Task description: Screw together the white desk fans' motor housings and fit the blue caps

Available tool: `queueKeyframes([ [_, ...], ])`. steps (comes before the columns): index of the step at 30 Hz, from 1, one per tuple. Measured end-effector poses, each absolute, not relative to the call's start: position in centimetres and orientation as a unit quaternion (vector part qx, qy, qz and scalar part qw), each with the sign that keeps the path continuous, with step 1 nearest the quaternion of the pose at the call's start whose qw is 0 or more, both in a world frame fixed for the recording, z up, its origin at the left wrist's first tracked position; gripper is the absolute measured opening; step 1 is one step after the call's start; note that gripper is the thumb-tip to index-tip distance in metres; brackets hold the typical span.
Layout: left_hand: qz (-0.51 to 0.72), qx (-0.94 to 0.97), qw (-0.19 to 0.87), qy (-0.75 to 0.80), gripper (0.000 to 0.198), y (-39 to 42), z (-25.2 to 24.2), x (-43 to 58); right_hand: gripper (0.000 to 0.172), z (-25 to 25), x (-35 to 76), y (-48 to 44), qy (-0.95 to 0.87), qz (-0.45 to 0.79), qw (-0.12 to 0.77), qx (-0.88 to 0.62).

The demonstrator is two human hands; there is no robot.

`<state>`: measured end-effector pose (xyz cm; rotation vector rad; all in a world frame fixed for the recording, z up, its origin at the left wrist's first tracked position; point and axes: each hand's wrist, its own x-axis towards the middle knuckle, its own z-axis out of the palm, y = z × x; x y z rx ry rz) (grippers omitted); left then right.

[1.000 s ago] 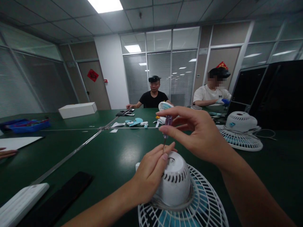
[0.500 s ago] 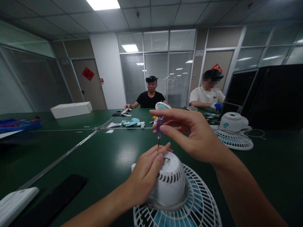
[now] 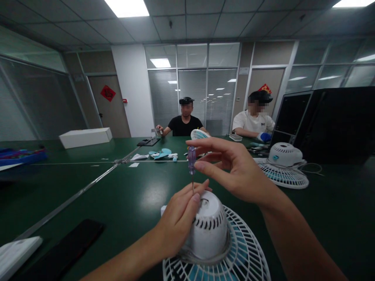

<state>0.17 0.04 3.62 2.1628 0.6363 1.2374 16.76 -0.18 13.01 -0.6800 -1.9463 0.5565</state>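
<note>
An electric fan (image 3: 209, 232) lies face down in front of me, its white motor housing on top and its round white grille below, with light blue blades behind the bars. My left hand (image 3: 177, 220) is wrapped over the left side of the housing, thumb and fingers near its top. A screwdriver (image 3: 191, 159) with a clear purple handle stands nearly upright, its shaft passing down between my left thumb and fingers; its tip is hidden. My right hand (image 3: 231, 168) holds the handle, index finger over its end and thumb against its side.
Another fan (image 3: 284, 156) lies to the right, near a large black screen (image 3: 334, 121). Blue fan blades (image 3: 160, 153) and scraps lie farther back. A dark flat object (image 3: 63, 249) and a white one (image 3: 20, 253) lie left. Two people sit across the table.
The view has tilted up slightly, so most things sit lower. Both hands keep their places on the fan and screwdriver. The person in black has raised a hand holding something small.
</note>
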Motion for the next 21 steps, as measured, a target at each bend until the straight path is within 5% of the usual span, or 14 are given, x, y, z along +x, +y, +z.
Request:
queueKeyframes([
  [7,0.453,0.804,0.297,0.247,0.038,-0.1,4.2,0.3,0.029,13.0,16.3,-0.5,-0.806,0.251,0.455,-0.283],
  [12,0.443,0.778,0.34,0.288,0.042,-0.4,4.6,0.3,0.013,12.8,16.1,-0.3,-0.789,0.286,0.472,-0.271],
  [21,0.428,0.769,0.37,0.298,0.049,0.3,4.3,0.4,0.041,13.8,19.8,-0.2,-0.711,0.226,0.583,-0.322],
])
